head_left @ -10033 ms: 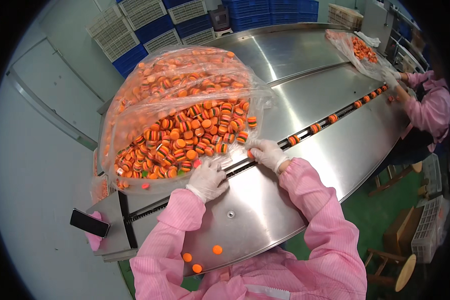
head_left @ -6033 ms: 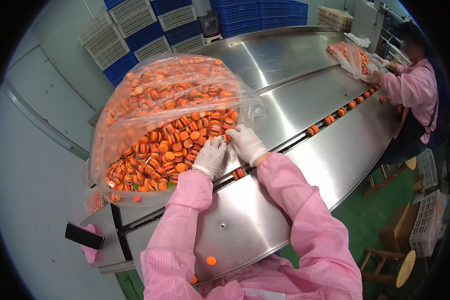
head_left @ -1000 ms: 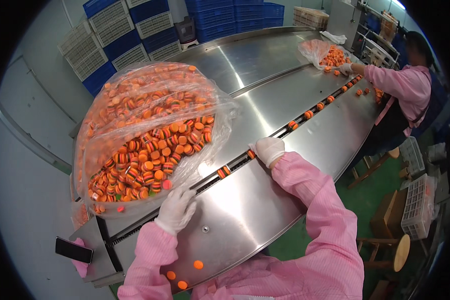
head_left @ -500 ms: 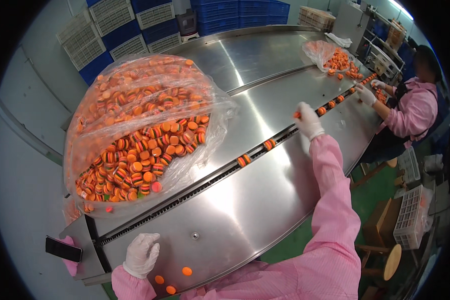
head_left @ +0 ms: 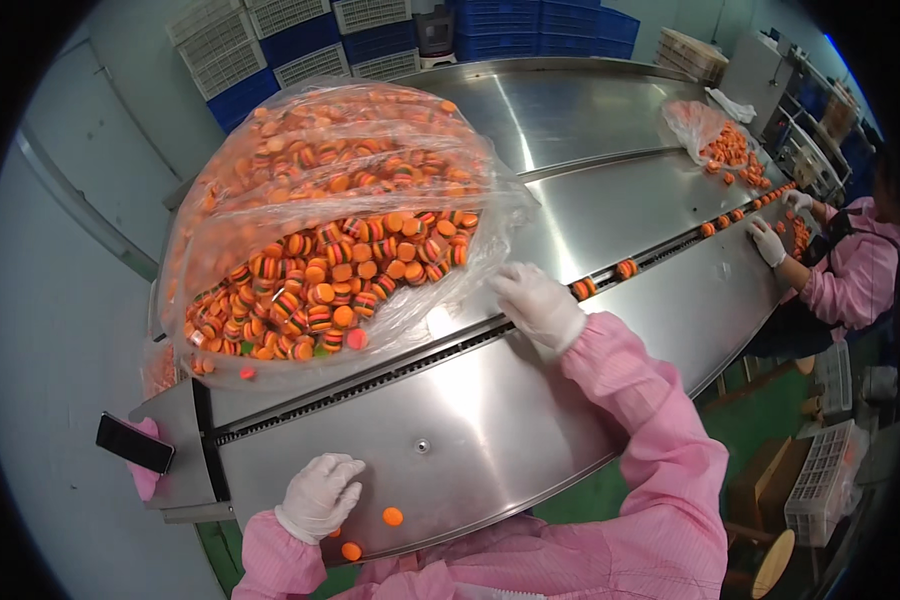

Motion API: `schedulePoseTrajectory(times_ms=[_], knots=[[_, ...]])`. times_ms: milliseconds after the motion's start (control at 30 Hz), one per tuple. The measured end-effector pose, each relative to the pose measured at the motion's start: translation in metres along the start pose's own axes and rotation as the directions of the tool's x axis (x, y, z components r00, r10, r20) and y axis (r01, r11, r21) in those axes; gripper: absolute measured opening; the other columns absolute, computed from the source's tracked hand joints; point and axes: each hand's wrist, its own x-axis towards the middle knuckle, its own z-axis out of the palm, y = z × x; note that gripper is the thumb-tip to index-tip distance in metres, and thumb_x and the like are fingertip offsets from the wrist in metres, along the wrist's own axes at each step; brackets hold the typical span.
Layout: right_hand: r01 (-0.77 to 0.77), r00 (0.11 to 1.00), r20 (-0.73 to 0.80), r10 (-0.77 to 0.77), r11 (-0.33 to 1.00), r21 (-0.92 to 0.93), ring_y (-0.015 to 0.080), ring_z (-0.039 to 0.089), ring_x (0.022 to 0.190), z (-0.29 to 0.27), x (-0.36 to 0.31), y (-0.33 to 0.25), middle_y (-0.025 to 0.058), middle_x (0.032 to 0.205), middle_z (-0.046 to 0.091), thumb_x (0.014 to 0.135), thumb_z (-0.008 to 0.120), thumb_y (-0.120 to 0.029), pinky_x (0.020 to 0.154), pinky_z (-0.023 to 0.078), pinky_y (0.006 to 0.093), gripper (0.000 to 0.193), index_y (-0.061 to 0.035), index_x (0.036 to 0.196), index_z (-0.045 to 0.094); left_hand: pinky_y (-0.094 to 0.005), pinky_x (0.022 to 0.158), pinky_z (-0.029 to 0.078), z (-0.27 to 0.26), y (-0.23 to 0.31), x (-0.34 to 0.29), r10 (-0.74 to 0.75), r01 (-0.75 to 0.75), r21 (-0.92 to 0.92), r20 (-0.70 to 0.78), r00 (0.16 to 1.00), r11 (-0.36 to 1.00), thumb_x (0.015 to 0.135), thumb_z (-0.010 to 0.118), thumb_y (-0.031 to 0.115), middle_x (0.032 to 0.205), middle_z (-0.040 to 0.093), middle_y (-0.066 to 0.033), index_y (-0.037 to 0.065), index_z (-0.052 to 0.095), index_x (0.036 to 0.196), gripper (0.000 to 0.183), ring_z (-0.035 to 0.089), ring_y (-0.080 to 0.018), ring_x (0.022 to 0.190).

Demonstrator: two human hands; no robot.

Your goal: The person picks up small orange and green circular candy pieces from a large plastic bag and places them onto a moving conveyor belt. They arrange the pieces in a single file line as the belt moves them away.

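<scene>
My white-gloved right hand [head_left: 538,303] hangs over the slotted conveyor track [head_left: 390,380], beside the edge of a big clear plastic bag [head_left: 515,205]. Its fingers stretch toward the bag, and I see nothing in them. Small burger-shaped sweets [head_left: 315,295], orange with dark, red and yellow layers, fill the bag. Just right of that hand, a layered sweet [head_left: 583,289] sits on the track. My gloved left hand [head_left: 320,497] is low over the near tabletop, fingers loosely bent and apart. It partly covers one orange disc; two other orange discs [head_left: 393,516] lie beside it.
A co-worker in a pink sleeve [head_left: 838,280] handles sweets at the track's far right. A smaller open bag with loose sweets [head_left: 727,150] lies beyond. A phone [head_left: 135,443] rests at the left end. Stacked crates [head_left: 225,60] line the back wall.
My right hand has moved left along the track toward the big bag; the orange piece it held is no longer visible in it. My left hand has shifted over an orange disc. The view has turned.
</scene>
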Motion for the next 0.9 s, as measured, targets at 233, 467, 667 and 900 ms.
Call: schedulePoseTrajectory(times_ms=[233,467,667,900], knots=[[-0.384,0.919,-0.129,0.371,0.919,-0.090,0.0346,0.054,0.088,0.071,0.092,-0.036,0.0172,0.092,0.052,0.073,0.064,-0.016,0.074,0.046,0.0401,0.034,-0.0041,0.102,0.050,-0.0382,0.074,0.048,0.003,0.027,-0.026,-0.073,0.072,0.010,0.186,0.980,0.997,0.074,0.061,0.015,0.098,0.058,-0.0100,0.007,0.058,0.105,0.032,0.056,-0.0290,0.089],[-0.528,0.848,-0.227,0.478,0.795,-0.297,0.0315,0.057,0.083,0.100,0.113,-0.034,0.0148,0.088,0.055,0.078,0.054,-0.011,0.071,0.046,0.0399,0.014,-0.0068,0.090,0.054,-0.0373,0.075,0.048,0.004,0.024,-0.067,-0.166,0.167,0.008,0.182,0.969,0.986,0.077,0.060,0.019,0.098,0.057,-0.0078,0.009,0.058,0.107,0.032,0.056,-0.0265,0.090],[-0.380,0.891,-0.228,0.392,0.920,0.097,0.0268,0.058,0.084,0.068,0.086,-0.026,0.0139,0.092,0.056,0.076,0.056,-0.009,0.073,0.047,0.0392,0.029,-0.0058,0.105,0.053,-0.0344,0.070,0.049,-0.003,0.020,-0.071,-0.116,0.121,-0.089,0.060,0.991,0.989,0.076,0.061,0.014,0.092,0.058,-0.0087,0.006,0.058,0.106,0.031,0.059,-0.0254,0.082],[-0.276,0.936,0.277,0.218,-0.039,0.960,0.0211,0.054,0.100,0.031,0.036,-0.116,0.0104,0.109,0.054,0.080,0.061,-0.010,0.087,0.045,0.0302,0.045,0.0003,0.121,0.045,-0.0271,0.061,0.047,-0.026,0.025,-0.024,-0.046,-0.008,-0.360,-0.140,0.989,0.933,0.078,0.058,0.005,0.083,0.055,-0.0076,0.004,0.057,0.105,0.028,0.058,-0.0191,0.068]])
